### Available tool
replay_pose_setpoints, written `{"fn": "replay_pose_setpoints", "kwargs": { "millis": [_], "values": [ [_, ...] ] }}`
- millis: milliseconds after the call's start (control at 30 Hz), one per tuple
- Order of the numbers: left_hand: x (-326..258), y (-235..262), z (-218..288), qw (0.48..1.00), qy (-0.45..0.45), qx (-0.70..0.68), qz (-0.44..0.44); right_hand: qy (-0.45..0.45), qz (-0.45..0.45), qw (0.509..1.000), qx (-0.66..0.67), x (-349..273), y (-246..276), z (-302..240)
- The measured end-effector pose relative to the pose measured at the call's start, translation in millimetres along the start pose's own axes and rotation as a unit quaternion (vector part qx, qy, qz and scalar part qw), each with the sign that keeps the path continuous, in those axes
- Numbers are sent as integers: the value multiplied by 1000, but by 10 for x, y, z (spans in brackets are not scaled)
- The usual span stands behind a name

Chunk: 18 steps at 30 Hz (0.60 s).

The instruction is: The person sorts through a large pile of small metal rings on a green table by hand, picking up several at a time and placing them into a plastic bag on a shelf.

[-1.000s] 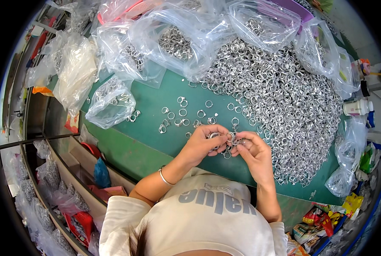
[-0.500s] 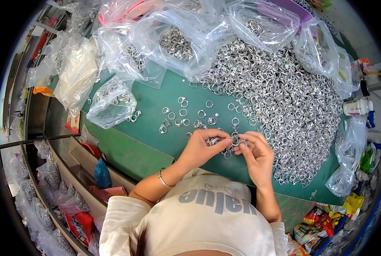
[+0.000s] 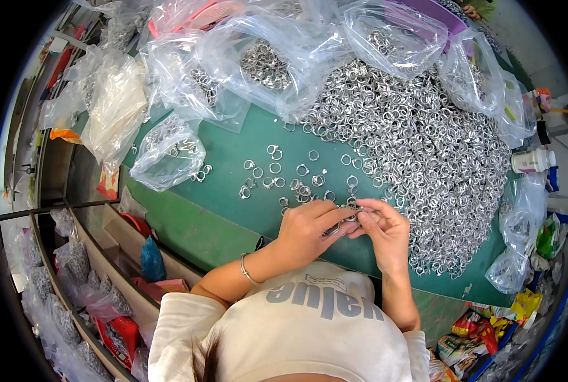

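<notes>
Both hands meet near the front edge of the green table, fingertips close together. My left hand [image 3: 311, 228] is curled round several silver rings [image 3: 333, 229], which show below its fingers. Pinched between the thumb and fingers of my right hand [image 3: 384, 230] is at least one silver ring [image 3: 358, 212]; fingers partly hide it. Just beyond my hands, loose rings [image 3: 302, 190] lie scattered on the table. To the right of my right hand rises a broad heap of silver rings [image 3: 437, 165].
Clear plastic bags [image 3: 265, 63] with rings line the table's far side. A smaller bag [image 3: 167, 156] stands at the left on the green table [image 3: 233, 137]. A white bottle [image 3: 532, 160] is at the right edge. Drawers [image 3: 115, 235] adjoin on the left. A person's hand [image 3: 472, 11] shows far off.
My left hand has turned over, its back now facing up and its fingers reaching across to the right fingertips. The right hand stays nearly in place. A person's hand has appeared at the top right.
</notes>
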<state>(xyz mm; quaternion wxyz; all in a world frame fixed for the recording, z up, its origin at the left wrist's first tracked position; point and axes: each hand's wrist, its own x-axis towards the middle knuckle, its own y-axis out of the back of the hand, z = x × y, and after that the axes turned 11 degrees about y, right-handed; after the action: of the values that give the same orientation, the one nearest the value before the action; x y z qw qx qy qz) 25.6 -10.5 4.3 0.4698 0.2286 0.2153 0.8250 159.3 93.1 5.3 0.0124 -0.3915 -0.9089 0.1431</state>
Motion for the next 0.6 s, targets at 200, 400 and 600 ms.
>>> {"fn": "replay_pose_setpoints", "kwargs": {
  "millis": [200,400,600],
  "values": [
    [46,-35,-68,994,-98,-40,22,-10,5,1000,-30,-18,-1,-79],
    [27,-57,-109,990,-83,-104,47,41,-18,986,-158,-42,-14,-80],
    [89,37,-92,984,-33,-172,15,55,-50,987,-140,-61,-22,-180]
  ]
}}
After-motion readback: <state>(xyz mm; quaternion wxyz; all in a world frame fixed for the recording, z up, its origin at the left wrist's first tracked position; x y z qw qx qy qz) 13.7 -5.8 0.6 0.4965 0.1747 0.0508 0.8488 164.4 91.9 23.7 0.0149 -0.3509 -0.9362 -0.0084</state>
